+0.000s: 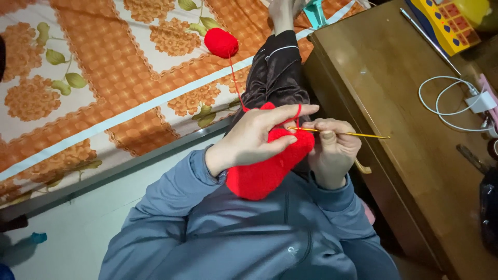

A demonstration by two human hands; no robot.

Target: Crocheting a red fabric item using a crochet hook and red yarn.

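- The orange flower-print bedspread (pixel 104 78) takes up everything up and left of my crochet piece, with my leg in dark trousers (pixel 277 67) stretched across it.
- The brown wooden desk (pixel 394 129) sits right of the piece, just past my hook hand.
- The red crocheted yarn piece (pixel 262 173) is dead centre, over my grey jacket (pixel 233 233). Looks soft, floppy and light, so I'd say pinch it near the working edge, not the dangling bottom.
- My left hand (pixel 257 137) is gripping the top of the piece, yarn strand looped over the forefinger.
- My right hand (pixel 334 150) is closed around a thin gold metal crochet hook (pixel 342 134), tip at the piece's edge. Stiff, probably slippery.
- The red yarn ball (pixel 221 42) lies on the bedspread, well above the piece, strand running down to it.
- A yellow box with red and blue patches (pixel 446 23) sits at the desk's far corner, up right of the piece.
- A white cable with its plug (pixel 456 101) lies right of the piece, on the desk.
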